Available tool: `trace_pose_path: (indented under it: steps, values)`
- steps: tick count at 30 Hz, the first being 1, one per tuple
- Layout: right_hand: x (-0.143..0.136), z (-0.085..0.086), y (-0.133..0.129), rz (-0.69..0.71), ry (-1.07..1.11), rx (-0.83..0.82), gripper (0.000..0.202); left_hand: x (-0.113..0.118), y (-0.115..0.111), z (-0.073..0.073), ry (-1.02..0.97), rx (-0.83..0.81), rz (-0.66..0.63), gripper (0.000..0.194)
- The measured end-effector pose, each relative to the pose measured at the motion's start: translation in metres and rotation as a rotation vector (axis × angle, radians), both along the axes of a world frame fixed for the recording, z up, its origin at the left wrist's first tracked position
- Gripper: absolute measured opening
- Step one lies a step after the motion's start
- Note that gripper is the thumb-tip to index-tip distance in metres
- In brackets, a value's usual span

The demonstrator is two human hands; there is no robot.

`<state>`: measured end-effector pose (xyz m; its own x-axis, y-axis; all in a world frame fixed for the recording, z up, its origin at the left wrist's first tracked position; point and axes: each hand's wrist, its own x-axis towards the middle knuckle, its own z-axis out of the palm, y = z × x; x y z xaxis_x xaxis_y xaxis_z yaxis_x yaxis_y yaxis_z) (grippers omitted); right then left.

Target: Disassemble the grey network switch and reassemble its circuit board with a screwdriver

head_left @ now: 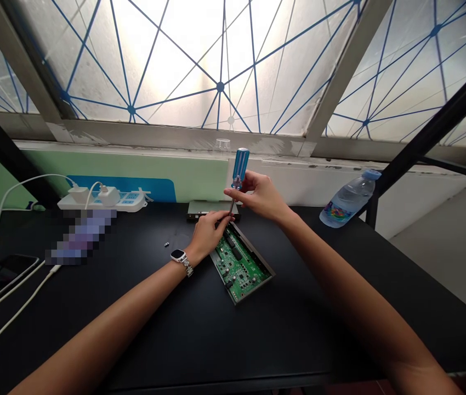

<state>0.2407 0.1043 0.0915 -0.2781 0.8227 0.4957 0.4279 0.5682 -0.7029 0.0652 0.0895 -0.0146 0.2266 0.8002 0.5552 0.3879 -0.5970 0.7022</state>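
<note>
A screwdriver [240,164] with a clear blue handle stands nearly upright over the far end of an open metal case holding a green circuit board [241,271]. My right hand [263,195] is closed on it, fingers and thumb around the lower part of the handle. My left hand [210,233], with a watch [178,255] on the wrist, rests over the case's far left corner. Its thumb and fingers are pinched together by the screwdriver's tip; whatever lies between them is hidden. The tip's contact point is hidden too.
Small metal screws [166,244] lie on the black table [167,340] left of my left hand. A flat grey metal piece [200,208] sits behind the case. A water bottle [348,200] leans at the right. At left are a power strip [134,202], white cables [15,323] and a blurred-out object.
</note>
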Motion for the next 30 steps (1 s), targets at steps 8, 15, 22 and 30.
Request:
trace_pose_path:
  steps: [8,15,22,30]
  values:
    - [0.001,0.002,-0.001,0.212,0.055,-0.167,0.035,0.002,0.001,-0.002,-0.038,-0.004,0.024,0.019]
    - [0.002,-0.006,0.004,0.092,-0.012,-0.112,0.03,0.002,0.002,-0.001,-0.048,-0.005,0.043,0.016]
    - [0.002,-0.005,0.004,0.096,0.09,-0.25,0.035,0.002,0.003,0.0,-0.089,-0.028,0.046,0.015]
    - [0.001,-0.001,0.002,0.188,0.144,-0.377,0.027,0.004,0.001,0.006,-0.129,-0.088,0.038,0.018]
